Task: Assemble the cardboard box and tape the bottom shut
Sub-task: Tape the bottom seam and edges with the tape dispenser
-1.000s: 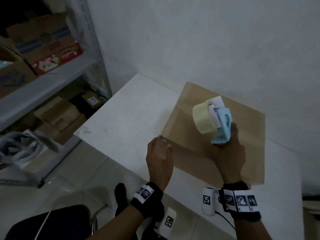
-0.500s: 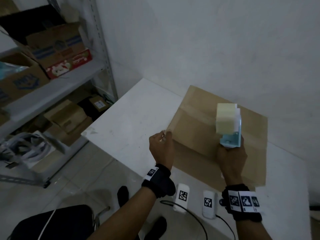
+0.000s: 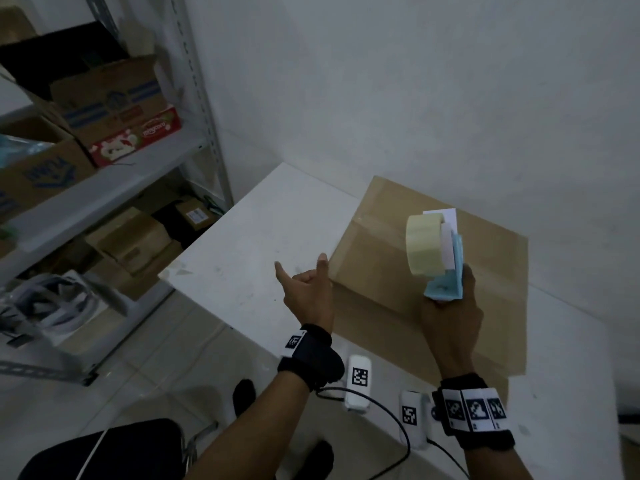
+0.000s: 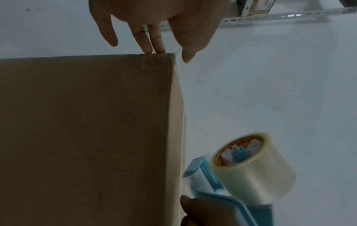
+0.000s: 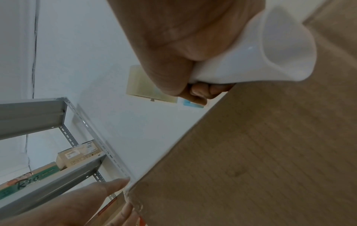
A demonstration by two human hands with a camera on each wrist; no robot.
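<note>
My right hand (image 3: 450, 323) grips the handle of the tape dispenser (image 3: 436, 254), holding it above the cardboard box (image 3: 485, 271). The box stands on the white table (image 3: 259, 237). My left hand (image 3: 308, 296) is loose, fingertips (image 4: 154, 49) touching the box's corner edge.

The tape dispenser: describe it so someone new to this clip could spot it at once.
Find the white table against the wall, then the brown cardboard box on it. Above the box, the right hand grips a light-blue tape dispenser upright, carrying a fat roll of clear tape: the only blue item there.
</note>
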